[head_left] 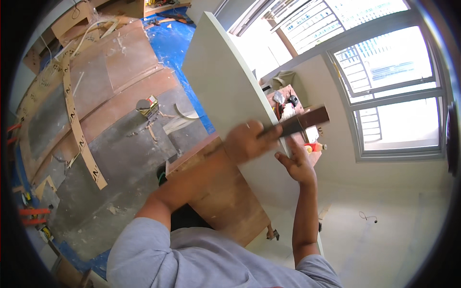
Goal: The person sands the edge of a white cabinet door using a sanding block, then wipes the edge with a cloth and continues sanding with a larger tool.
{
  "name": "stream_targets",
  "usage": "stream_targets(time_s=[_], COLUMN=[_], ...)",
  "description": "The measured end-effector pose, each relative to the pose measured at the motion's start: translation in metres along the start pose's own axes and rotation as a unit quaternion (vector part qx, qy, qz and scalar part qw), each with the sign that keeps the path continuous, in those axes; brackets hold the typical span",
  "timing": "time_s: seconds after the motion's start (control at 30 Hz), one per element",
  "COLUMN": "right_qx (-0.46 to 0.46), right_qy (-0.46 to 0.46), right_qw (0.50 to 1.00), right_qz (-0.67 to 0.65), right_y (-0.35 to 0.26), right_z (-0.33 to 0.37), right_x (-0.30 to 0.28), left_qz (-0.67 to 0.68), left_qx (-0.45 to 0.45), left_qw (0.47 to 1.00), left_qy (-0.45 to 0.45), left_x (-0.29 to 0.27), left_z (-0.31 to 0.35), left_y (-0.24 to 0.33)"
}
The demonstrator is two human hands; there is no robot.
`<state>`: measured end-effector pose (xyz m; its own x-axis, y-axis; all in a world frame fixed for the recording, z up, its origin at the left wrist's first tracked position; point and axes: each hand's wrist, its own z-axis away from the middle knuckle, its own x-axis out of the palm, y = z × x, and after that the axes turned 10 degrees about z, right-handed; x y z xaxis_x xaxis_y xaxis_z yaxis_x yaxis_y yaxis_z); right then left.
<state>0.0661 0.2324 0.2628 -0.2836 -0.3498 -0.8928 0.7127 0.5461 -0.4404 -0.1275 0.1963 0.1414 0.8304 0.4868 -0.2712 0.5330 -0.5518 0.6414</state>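
Note:
A large pale grey-green panel (225, 81) stands upright in front of me, its narrow edge facing up. My left hand (247, 142), smeared by motion, is closed around a dark brown, flat, bar-shaped tool (305, 121). The tool lies across the panel's top edge and points to the right; its exact kind is unclear. Beside that edge, just below the tool, is my right hand (297, 164), fingers spread and nothing gripped. Below the left forearm is a brown wooden board (223, 204), close against the panel.
Beyond the panel, a small work surface (294, 93) carries tools and a red-and-yellow bottle (314, 147). Brown sheets (115, 57), a long printed strip (79, 129) and a tin (146, 106) lie on the left floor. Blue sheeting (168, 43) lies behind. Windows (389, 72) are at right.

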Motion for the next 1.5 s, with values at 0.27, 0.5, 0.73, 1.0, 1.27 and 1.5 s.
stream_targets(time_s=[0.27, 0.5, 0.73, 1.0, 1.27, 1.5], right_qx=[0.052, 0.041, -0.054, 0.073, 0.027, -0.100], right_qy=[0.002, 0.006, 0.051, 0.009, 0.001, 0.009], right_qw=[0.998, 0.999, 0.997, 0.996, 0.999, 0.992], right_qz=[-0.048, -0.011, 0.029, -0.045, 0.019, 0.070], right_y=[0.009, 0.000, -0.002, -0.006, -0.019, -0.064], right_z=[-0.001, 0.005, -0.002, 0.012, 0.002, -0.160], right_x=[0.001, 0.007, 0.008, 0.011, 0.008, 0.020], left_qz=[-0.097, -0.030, -0.118, -0.077, -0.029, 0.059], left_qx=[-0.076, 0.067, -0.067, 0.043, -0.039, -0.181], left_qw=[0.980, 0.997, 0.964, 0.991, 0.956, 0.932], left_qy=[0.157, 0.006, 0.229, 0.100, 0.291, 0.310], left_x=[-0.074, -0.033, -0.169, -0.075, -0.178, -0.139], left_z=[-0.092, -0.036, -0.169, -0.083, -0.140, -0.079], left_y=[-0.118, -0.038, -0.219, -0.094, -0.232, -0.157])
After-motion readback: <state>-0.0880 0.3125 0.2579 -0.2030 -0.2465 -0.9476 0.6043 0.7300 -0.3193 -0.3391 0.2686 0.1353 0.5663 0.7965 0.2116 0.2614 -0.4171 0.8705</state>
